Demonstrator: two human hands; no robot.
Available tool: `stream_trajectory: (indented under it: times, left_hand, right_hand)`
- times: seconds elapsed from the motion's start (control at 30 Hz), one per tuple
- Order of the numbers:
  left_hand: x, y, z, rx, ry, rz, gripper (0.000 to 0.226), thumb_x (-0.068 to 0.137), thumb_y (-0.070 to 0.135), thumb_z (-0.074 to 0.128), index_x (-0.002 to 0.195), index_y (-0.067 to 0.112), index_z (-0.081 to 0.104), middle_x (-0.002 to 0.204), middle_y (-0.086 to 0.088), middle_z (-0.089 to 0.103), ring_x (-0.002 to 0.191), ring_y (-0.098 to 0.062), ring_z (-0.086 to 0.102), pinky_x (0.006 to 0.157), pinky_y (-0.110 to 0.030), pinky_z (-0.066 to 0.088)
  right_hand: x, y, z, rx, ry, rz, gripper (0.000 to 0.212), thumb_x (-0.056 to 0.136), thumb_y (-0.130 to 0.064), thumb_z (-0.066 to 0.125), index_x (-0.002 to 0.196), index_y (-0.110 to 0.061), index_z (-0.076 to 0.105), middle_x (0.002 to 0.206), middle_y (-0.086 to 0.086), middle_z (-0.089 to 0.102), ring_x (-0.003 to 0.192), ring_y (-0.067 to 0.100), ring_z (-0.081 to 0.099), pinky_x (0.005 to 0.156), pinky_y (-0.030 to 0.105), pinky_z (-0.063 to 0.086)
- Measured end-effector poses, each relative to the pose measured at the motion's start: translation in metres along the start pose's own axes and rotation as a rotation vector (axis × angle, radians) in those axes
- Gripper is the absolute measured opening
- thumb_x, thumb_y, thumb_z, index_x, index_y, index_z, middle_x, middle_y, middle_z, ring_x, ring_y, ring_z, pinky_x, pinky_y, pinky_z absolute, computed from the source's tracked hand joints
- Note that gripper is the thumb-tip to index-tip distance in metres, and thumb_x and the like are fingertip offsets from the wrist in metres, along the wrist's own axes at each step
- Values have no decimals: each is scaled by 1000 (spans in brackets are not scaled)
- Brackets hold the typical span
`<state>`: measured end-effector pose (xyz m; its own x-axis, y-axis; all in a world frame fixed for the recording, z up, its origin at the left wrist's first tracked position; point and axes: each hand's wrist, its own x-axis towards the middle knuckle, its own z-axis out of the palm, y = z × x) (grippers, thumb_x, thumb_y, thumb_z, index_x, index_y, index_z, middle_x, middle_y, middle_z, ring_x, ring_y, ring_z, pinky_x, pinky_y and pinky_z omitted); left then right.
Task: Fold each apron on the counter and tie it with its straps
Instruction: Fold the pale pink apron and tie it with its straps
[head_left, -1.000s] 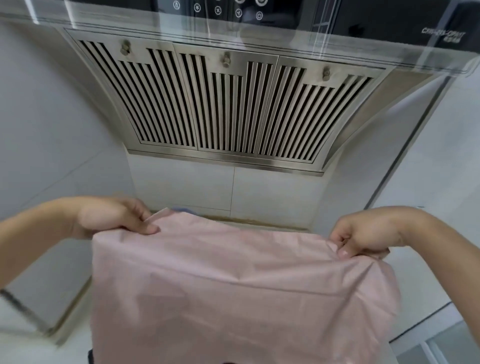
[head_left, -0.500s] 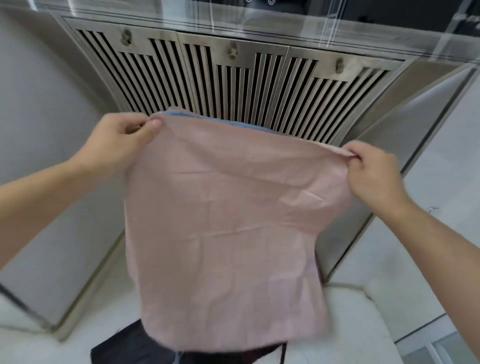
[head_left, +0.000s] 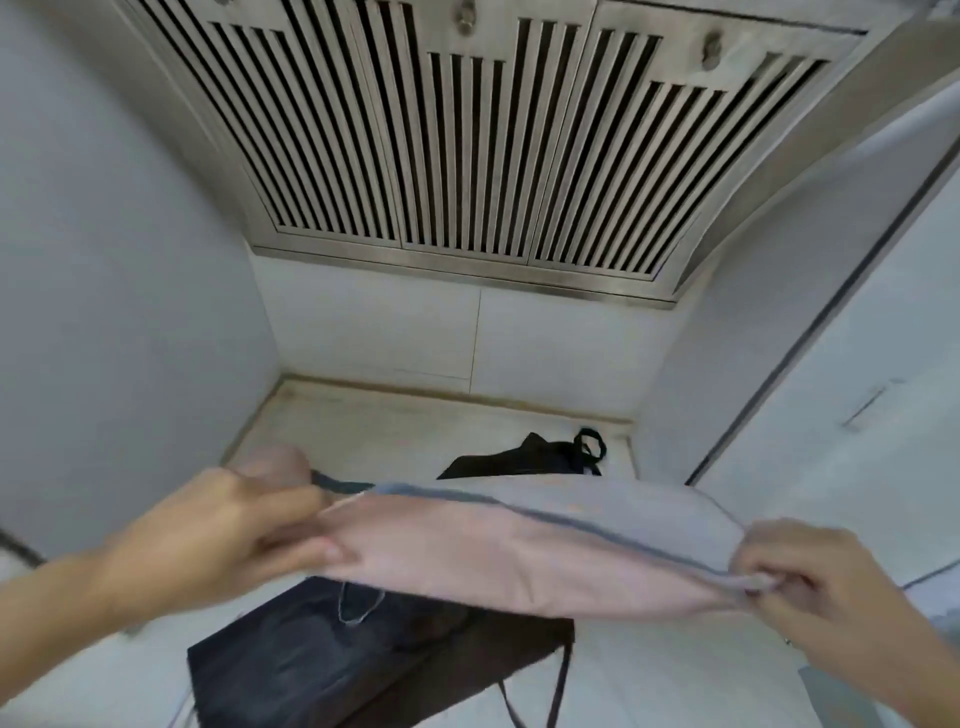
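While I watch, left hand (head_left: 249, 525) and right hand (head_left: 810, 577) pinch the pink-and-grey cloth apron (head_left: 519, 551) | beneath it, dark folded apron (head_left: 322, 665) half hidden | motion-blurred.

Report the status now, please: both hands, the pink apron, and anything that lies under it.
Left hand and right hand each grip one end of pink apron. Apron stretched above counter. Dark apron lies beneath.

Pink apron (head_left: 519, 561) lowered — now stretched flat, low.
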<state>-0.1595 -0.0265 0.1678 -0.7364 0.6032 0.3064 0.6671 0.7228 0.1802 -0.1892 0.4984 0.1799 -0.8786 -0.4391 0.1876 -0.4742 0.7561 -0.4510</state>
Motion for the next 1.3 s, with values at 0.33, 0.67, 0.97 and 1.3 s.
stream_trajectory:
  times: [0.33, 0.67, 0.97, 1.3]
  left_hand:
    - [-87, -10, 199, -346, -836, -602, 30, 107, 37, 50, 79, 27, 51, 77, 18, 61, 70, 4, 53, 67, -15, 38]
    - [-92, -37, 229, -360, -699, -763, 34, 111, 32, 43, 83, 19, 57, 75, 7, 61, 66, -1, 59, 69, -20, 44]
    - [-41, -81, 230, -373, -198, -1010, 27, 106, 29, 57, 79, 35, 59, 76, 10, 64, 77, -13, 64, 71, -29, 48]
    - [-40, -75, 304, 65, -374, -324, 43, 110, 40, 29, 122, 26, 68, 130, -2, 56, 105, -28, 67, 85, -36, 52]
  right_hand:
    - [-64, 71, 220, -87, -717, 336, 34, 90, -29, 43, 68, -52, 52, 67, -16, 55, 69, 2, 52, 67, 19, 43]
    - [-35, 68, 231, -213, -641, 624, 10, 94, -16, 48, 93, -26, 45, 90, -3, 60, 76, 19, 56, 65, 30, 45]
    - [30, 91, 218, 207, -42, 790, 22, 89, -15, 73, 90, -34, 62, 84, -15, 68, 75, 5, 62, 69, 25, 46]
    - [77, 167, 305, 293, -21, 1229, 34, 100, -29, 51, 70, -13, 46, 68, 3, 52, 66, 27, 49, 56, 33, 34]
